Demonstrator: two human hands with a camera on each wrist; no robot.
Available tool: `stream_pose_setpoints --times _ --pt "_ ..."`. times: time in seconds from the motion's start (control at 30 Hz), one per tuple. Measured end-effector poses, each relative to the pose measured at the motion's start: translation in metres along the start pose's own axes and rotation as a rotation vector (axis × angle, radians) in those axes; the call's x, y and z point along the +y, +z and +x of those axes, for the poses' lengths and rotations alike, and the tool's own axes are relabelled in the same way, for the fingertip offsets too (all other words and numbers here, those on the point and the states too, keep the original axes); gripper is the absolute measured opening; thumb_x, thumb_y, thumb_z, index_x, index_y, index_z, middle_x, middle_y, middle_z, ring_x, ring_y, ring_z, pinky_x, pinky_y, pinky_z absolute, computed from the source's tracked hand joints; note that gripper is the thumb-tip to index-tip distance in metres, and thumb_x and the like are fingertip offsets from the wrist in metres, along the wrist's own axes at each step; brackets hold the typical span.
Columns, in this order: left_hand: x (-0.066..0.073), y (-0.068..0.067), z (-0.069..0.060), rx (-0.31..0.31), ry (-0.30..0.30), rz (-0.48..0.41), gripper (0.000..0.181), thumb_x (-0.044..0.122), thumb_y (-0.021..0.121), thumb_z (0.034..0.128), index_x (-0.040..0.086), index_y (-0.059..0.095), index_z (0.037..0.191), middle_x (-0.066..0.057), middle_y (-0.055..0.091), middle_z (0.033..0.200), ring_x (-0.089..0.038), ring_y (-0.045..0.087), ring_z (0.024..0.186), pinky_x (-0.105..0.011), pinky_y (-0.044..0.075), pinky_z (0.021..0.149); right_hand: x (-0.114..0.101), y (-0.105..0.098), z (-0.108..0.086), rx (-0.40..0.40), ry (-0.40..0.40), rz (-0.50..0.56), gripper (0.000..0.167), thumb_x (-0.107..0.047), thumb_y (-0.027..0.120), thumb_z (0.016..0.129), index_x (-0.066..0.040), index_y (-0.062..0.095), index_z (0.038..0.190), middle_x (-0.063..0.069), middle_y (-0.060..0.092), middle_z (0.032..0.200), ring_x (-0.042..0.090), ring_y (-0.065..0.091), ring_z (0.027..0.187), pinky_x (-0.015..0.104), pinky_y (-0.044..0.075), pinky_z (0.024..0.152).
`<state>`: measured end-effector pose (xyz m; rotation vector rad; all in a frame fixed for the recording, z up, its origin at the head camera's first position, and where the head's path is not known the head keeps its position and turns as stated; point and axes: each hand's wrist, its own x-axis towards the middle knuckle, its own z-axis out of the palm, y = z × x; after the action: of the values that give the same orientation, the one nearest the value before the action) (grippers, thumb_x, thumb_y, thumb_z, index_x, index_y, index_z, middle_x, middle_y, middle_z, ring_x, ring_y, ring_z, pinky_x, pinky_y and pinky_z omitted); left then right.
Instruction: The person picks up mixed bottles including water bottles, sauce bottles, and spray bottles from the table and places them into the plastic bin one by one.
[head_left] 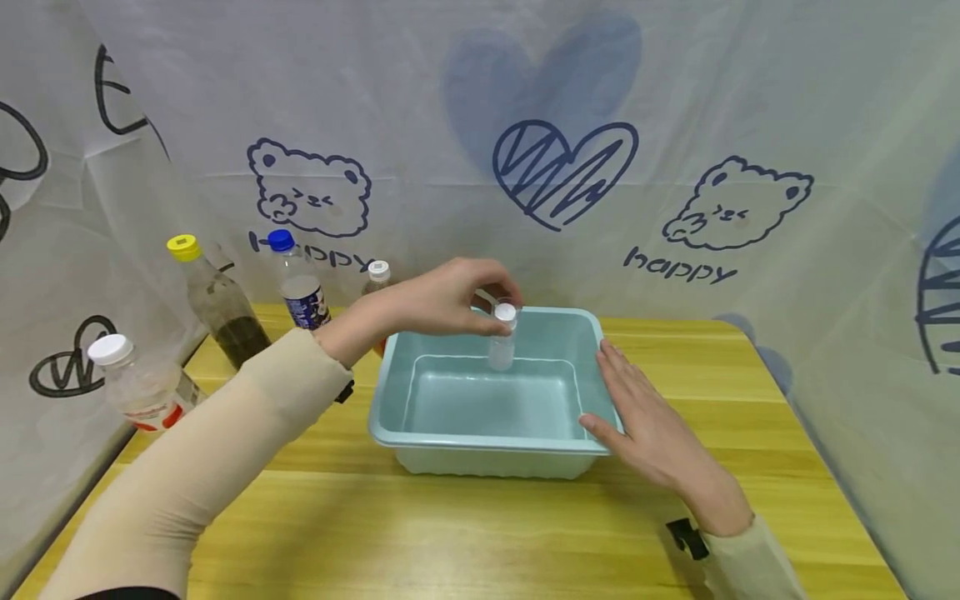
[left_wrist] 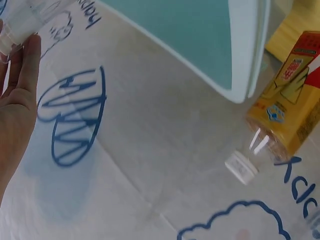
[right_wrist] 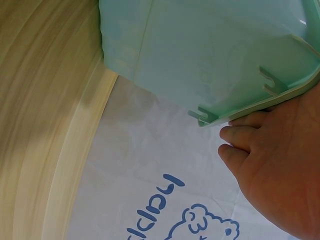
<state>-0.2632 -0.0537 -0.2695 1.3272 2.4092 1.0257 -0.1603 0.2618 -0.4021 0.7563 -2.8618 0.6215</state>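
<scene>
In the head view my left hand (head_left: 457,296) grips a small clear bottle with a white cap (head_left: 504,333) near its top. The bottle is upright over the back part of a light blue-green plastic basin (head_left: 487,442); whether its base touches the basin floor I cannot tell. The left wrist view catches the same clear bottle (left_wrist: 25,22) between thumb and fingers at the upper left corner. My right hand (head_left: 645,417) rests on the basin's right rim with fingers extended. In the right wrist view its fingers lie along the outside of that rim.
Left of the basin stand a yellow-capped bottle of dark liquid (head_left: 225,312), a blue-capped bottle (head_left: 303,292) and a wide white-capped bottle (head_left: 150,387). A bottle with an orange-yellow label (left_wrist: 290,95) is close behind the left forearm. A printed cloth (head_left: 420,208) hangs behind the wooden table (head_left: 465,533).
</scene>
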Motion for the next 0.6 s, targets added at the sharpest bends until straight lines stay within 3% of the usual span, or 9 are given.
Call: stream_pose_setpoints --times 0.3,0.6 --pt "-0.009 0.023 0.032 -0.072 -0.015 -0.015 0.036 0.008 0.082 0.0898 0.001 0.068 0.122 -0.007 0.069 0.116 -0.018 0.066 0.108 -0.027 0.058 0.095 -0.001 -0.001 0.0 -0.018 0.007 0.008 0.086 -0.049 0.052 0.107 0.0 0.012 0.165 0.011 0.004 0.175 0.035 0.01 0.16 0.055 0.017 0.128" --pt "-0.02 0.039 0.063 -0.188 -0.038 0.065 0.033 0.007 0.083 0.0892 0.002 0.072 0.12 -0.006 0.071 0.114 -0.017 0.065 0.108 -0.027 0.057 0.097 -0.001 -0.003 0.0 -0.014 0.005 0.015 0.085 -0.048 0.053 0.107 -0.002 0.011 0.166 0.011 0.002 0.175 0.033 0.008 0.16 0.055 0.017 0.128"
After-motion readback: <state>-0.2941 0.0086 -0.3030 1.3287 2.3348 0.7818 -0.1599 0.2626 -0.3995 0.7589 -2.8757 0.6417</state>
